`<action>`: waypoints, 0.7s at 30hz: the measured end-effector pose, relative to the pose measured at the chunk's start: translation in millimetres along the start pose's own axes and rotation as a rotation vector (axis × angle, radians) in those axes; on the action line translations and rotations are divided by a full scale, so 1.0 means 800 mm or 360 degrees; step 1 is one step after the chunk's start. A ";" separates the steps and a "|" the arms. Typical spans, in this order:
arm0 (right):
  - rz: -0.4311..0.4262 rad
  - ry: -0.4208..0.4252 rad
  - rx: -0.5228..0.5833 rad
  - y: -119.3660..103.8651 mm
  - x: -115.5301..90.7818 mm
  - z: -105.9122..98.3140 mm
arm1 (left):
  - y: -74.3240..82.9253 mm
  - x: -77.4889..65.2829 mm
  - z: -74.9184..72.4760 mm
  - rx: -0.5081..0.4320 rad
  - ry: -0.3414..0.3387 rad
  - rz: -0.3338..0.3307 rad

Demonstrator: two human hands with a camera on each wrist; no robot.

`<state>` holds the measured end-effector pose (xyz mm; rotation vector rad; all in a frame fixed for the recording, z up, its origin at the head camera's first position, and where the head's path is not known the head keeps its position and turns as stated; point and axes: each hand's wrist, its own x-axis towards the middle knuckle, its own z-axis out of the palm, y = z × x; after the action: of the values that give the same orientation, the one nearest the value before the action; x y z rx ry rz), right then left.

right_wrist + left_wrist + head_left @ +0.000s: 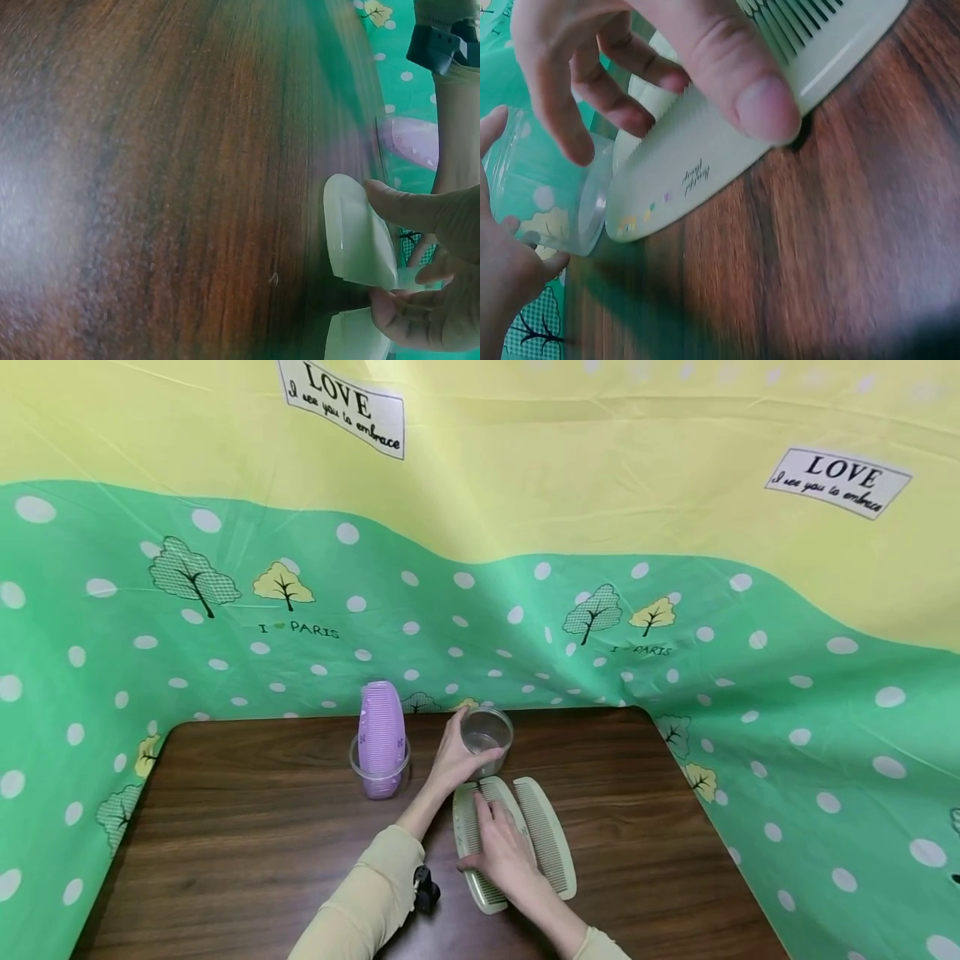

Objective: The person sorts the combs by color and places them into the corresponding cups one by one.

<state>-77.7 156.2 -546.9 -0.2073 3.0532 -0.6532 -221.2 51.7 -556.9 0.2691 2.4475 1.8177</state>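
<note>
Both sleeves [363,897] are cut off at the near edge; the right hand [506,853] pinches the leftmost green comb [467,831] across its width, hiding its middle; right lie a partly covered middle comb [501,794] and a third comb [545,839]; far left, a purple comb [382,727] stands in a clear cup [355,760]; far centre, the left hand [454,755] curls round another cup [487,733], far fingertips indistinct.

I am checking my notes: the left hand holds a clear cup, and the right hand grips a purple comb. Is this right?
The comb's colour is wrong: in the head view, the right hand grips a pale green comb, not purple. The left hand does hold a clear cup.
</note>
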 end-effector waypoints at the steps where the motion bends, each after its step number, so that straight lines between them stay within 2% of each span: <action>1: 0.0008 -0.0002 0.0009 0.001 0.000 0.000 | -0.001 0.000 -0.002 0.0008 0.0005 0.0005; 11: 0.0086 -0.0058 0.0092 0.009 0.001 -0.005 | -0.002 -0.011 -0.015 0.0037 -0.0006 -0.0018; 21: 0.0291 -0.0240 0.0505 0.026 0.010 -0.023 | -0.011 -0.024 -0.026 0.0057 0.0040 -0.0001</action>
<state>-88.8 181.8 -538.2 0.0268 2.7331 -1.0384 -206.8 26.3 -560.2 0.2491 2.4989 1.7890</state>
